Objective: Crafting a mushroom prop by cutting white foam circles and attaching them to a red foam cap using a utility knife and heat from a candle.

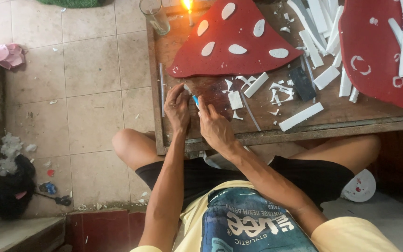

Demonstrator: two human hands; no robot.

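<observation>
Trimming a small white foam piece (187, 88) at the worktop (332, 112) edge: left hand (177, 108) pinching the piece, right hand (214, 126) gripping a blue-handled knife (195, 99) (blade hidden). Best cut slowly, fingertips clear.

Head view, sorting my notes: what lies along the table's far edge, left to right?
Drinking glass → lit candle → red mushroom-cap cutout with white spots → pile of white foam strips → second red cutout.
</observation>
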